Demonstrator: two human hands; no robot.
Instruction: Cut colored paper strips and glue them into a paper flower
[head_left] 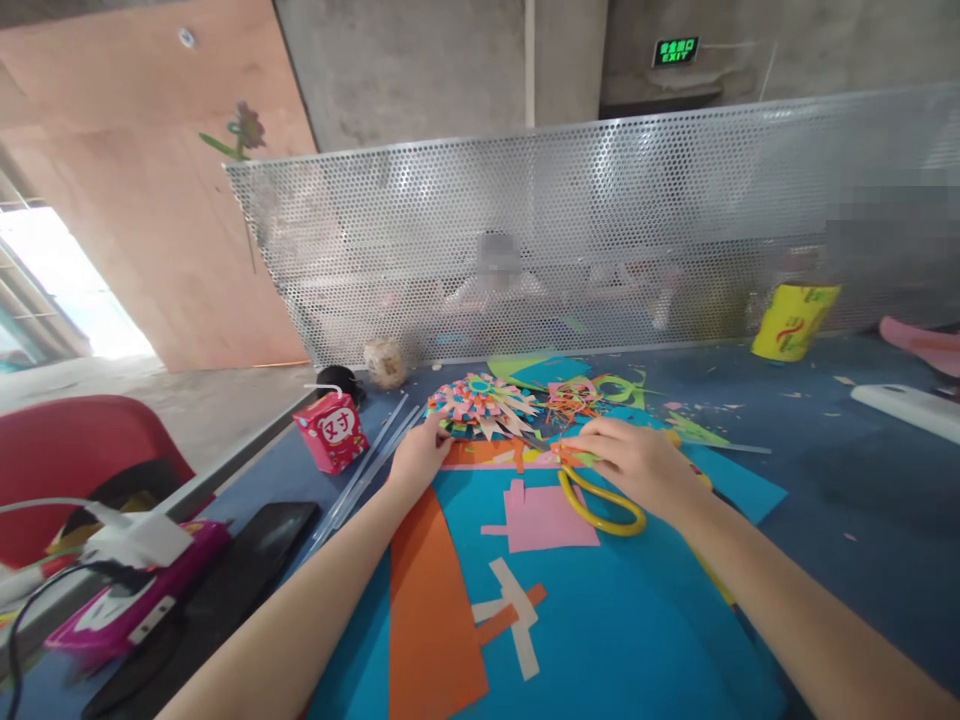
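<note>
- Fringed paper flower [480,398] is lying on the desk [832,480], just beyond the hands; probably feeling super light and floppy, so I'd be holding its underside, not crushing petals
- Left hand [421,455] is resting by its near edge; can't tell if it's gripping
- Right hand [637,465] is pinching an orange paper scrap [562,453], likely easily creasing
- Yellow-handled scissors [628,526] are lying beneath, looking stiffer
</note>
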